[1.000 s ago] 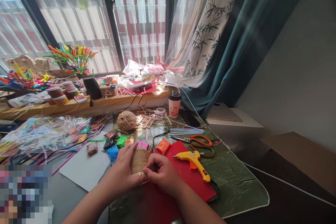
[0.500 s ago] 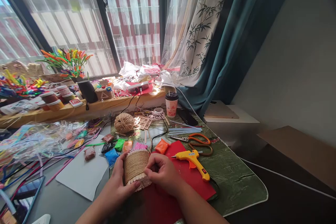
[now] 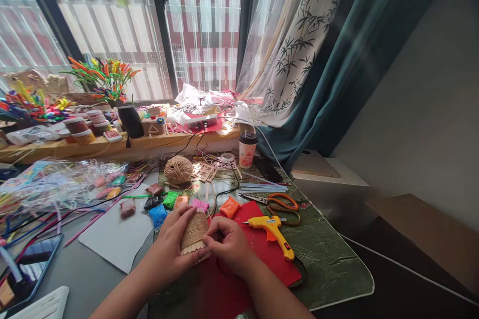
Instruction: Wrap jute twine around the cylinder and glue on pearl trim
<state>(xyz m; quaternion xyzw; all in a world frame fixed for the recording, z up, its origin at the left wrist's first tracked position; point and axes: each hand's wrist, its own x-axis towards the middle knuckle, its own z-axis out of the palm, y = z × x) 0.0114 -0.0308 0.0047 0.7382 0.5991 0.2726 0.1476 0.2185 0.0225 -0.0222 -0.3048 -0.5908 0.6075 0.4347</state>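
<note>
My left hand point(image 3: 174, 241) is wrapped around a small cylinder point(image 3: 195, 232) wound with jute twine, its lower edge showing a row of pale rounded wooden stick ends. The cylinder is tilted, and the hand covers its left side. Thumb and forefinger of my right hand point(image 3: 226, 244) are pinched together at the cylinder's right side. A strand of twine point(image 3: 213, 194) runs down toward them; the pinched bit itself is mostly hidden. Under the hands lies red felt point(image 3: 275, 258), with a yellow hot glue gun point(image 3: 272, 229) on it, right of my right hand.
Orange-handled scissors point(image 3: 282, 204), glue sticks point(image 3: 262, 188) and a lidded paper cup point(image 3: 248, 149) stand or lie beyond the glue gun. A twine ball point(image 3: 178, 169) and several coloured clay packets point(image 3: 171, 200) are behind the cylinder. Left are white card point(image 3: 112, 239) and a phone-like device point(image 3: 39, 269).
My left hand has shifted further over the cylinder, covering more of its left side, and the cylinder has tilted. My right hand stays pinched at its side. The camera view has turned slightly.
</note>
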